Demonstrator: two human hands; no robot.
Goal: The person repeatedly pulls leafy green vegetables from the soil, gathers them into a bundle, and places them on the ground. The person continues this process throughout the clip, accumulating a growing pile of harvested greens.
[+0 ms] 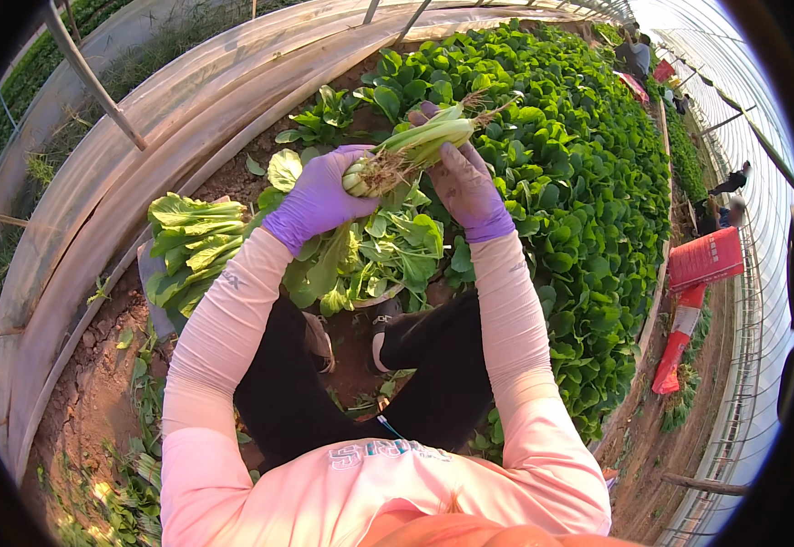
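My left hand (323,198), in a purple glove, grips a bunch of leafy greens (357,179) close to its pale stem ends and brown roots. The leaves of that bunch seem to hang below the hand. My right hand (462,179), in a soiled purple glove, is closed around several more green plants (431,140), their thin roots pointing up and right. Both sets of stems meet between the hands, where they overlap. Directly beneath lies a heap of loose leafy greens (404,249) in a container whose pale rim (378,298) partly shows.
On the left a stack of leafy greens (199,239) rests on a grey surface (154,287). A dense bed of growing greens (575,205) spreads to the right. Plastic sheeting (117,198) and a metal pole (93,75) border the left. Red bags (706,260) and people (636,53) are farther right.
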